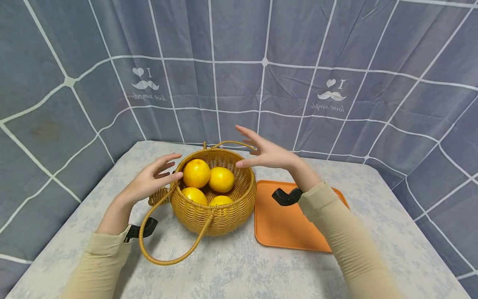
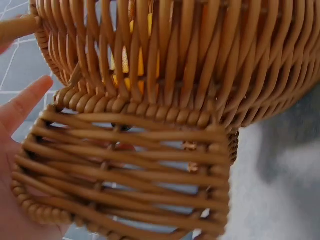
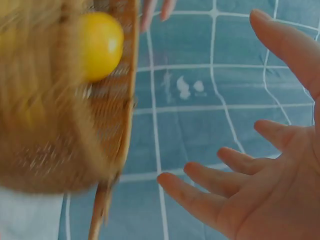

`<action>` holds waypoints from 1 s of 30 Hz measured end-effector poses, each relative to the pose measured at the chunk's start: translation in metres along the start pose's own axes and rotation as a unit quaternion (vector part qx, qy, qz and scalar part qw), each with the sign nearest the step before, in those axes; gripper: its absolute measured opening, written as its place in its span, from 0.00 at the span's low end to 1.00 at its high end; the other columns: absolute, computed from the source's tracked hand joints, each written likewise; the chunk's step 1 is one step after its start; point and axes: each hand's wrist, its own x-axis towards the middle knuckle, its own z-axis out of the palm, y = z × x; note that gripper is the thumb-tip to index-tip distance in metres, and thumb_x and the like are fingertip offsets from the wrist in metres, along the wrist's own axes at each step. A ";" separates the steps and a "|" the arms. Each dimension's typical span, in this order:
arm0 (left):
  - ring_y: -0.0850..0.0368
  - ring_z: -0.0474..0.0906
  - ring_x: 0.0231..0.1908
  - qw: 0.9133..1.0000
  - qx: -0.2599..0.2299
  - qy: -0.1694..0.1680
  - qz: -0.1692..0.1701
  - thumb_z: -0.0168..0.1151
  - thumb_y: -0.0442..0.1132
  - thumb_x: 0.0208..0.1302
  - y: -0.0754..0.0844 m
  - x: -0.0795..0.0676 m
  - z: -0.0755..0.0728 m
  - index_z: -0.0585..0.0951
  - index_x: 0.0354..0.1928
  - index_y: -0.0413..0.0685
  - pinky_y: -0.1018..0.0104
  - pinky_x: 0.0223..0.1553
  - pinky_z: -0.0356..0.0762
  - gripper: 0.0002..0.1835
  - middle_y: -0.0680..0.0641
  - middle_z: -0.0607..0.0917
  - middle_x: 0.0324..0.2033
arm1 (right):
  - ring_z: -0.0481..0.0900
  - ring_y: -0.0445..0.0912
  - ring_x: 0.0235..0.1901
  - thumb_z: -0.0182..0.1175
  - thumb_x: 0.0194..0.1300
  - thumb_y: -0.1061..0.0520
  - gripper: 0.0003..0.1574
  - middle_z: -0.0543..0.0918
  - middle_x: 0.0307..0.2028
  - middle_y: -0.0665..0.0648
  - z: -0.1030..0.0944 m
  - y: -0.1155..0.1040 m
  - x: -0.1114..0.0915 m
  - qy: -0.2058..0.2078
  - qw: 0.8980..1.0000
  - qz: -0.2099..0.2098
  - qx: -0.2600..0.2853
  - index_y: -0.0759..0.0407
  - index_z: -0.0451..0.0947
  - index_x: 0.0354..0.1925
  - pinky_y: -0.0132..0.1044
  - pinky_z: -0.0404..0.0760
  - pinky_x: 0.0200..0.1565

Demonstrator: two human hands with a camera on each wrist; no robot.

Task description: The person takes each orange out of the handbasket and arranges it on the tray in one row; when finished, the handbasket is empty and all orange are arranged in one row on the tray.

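Four yellow fruits [image 1: 196, 173] sit inside the round wicker basket [image 1: 213, 222] on the table [image 1: 231, 270], left of an orange tray [image 1: 278, 224]. Fingers parted and loosely bent, the left hand [image 1: 150, 180] holds nothing beside the left rim; the right hand [image 1: 269, 153], fingers spread, hovers empty by the right rim.

A blue-grey curtain [image 1: 239, 85] crossed by white grid lines hangs behind the counter [image 1: 242, 270] and along both sides. Two white moustache prints [image 1: 331, 96] on it, each topped by a heart, carry mirrored lettering. An orange tray [image 1: 280, 222] with rounded corners lies on the counter's pale, mottled surface.
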 end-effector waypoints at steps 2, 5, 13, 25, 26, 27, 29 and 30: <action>0.36 0.55 0.66 1.000 -0.003 0.004 0.005 0.58 0.44 0.66 -0.002 0.000 0.002 0.64 0.67 0.47 0.38 0.58 0.62 0.29 0.42 0.60 0.68 | 0.52 0.48 0.69 0.68 0.57 0.49 0.58 0.46 0.72 0.45 0.005 -0.007 0.013 -0.006 1.000 -0.005 0.029 0.33 0.41 0.72 0.46 0.63 0.63; 0.37 0.59 0.64 1.000 -0.004 0.013 0.016 0.59 0.42 0.66 -0.007 -0.002 0.004 0.68 0.64 0.43 0.40 0.57 0.64 0.26 0.40 0.66 0.64 | 0.58 0.48 0.67 0.66 0.58 0.51 0.54 0.52 0.70 0.49 0.013 -0.016 0.032 -0.013 0.998 -0.007 0.054 0.35 0.45 0.72 0.44 0.68 0.59; 0.43 0.61 0.64 1.000 -0.015 0.012 0.024 0.59 0.42 0.66 -0.018 -0.002 0.001 0.75 0.56 0.40 0.44 0.56 0.66 0.19 0.41 0.69 0.63 | 0.67 0.49 0.62 0.65 0.59 0.52 0.40 0.66 0.64 0.51 0.038 -0.015 0.075 -0.019 0.996 0.001 0.093 0.45 0.62 0.66 0.40 0.70 0.57; 0.41 0.59 0.65 0.999 -0.029 0.006 0.019 0.60 0.42 0.65 -0.018 0.001 0.003 0.77 0.48 0.40 0.44 0.57 0.65 0.15 0.40 0.68 0.64 | 0.73 0.47 0.55 0.64 0.61 0.57 0.27 0.74 0.57 0.55 0.066 0.011 0.101 -0.018 0.989 0.040 0.139 0.57 0.71 0.58 0.42 0.72 0.56; 0.41 0.58 0.65 0.999 -0.030 0.006 0.016 0.60 0.42 0.65 -0.018 0.000 0.003 0.77 0.49 0.40 0.44 0.56 0.66 0.15 0.40 0.67 0.64 | 0.73 0.48 0.56 0.64 0.60 0.57 0.27 0.74 0.56 0.56 0.067 0.014 0.102 -0.023 0.990 0.036 0.134 0.58 0.71 0.57 0.40 0.72 0.56; 0.41 0.58 0.65 0.999 -0.031 0.005 0.014 0.60 0.42 0.66 -0.018 0.000 0.003 0.77 0.49 0.40 0.43 0.56 0.66 0.15 0.40 0.67 0.64 | 0.72 0.49 0.56 0.64 0.60 0.58 0.27 0.75 0.56 0.57 0.068 0.015 0.102 -0.029 0.990 0.032 0.133 0.60 0.71 0.57 0.38 0.72 0.56; 0.41 0.57 0.66 0.999 -0.033 0.006 0.010 0.60 0.43 0.66 -0.018 -0.001 0.002 0.77 0.49 0.40 0.43 0.56 0.66 0.16 0.40 0.67 0.64 | 0.72 0.50 0.57 0.65 0.60 0.58 0.27 0.75 0.56 0.58 0.069 0.019 0.103 -0.042 0.991 0.027 0.125 0.62 0.71 0.56 0.34 0.73 0.54; 0.40 0.57 0.66 0.999 -0.033 0.006 0.008 0.60 0.43 0.65 -0.018 -0.001 0.002 0.77 0.49 0.40 0.42 0.56 0.65 0.16 0.40 0.67 0.64 | 0.72 0.50 0.57 0.65 0.60 0.59 0.27 0.75 0.55 0.59 0.070 0.020 0.103 -0.047 0.991 0.028 0.125 0.62 0.71 0.56 0.33 0.73 0.54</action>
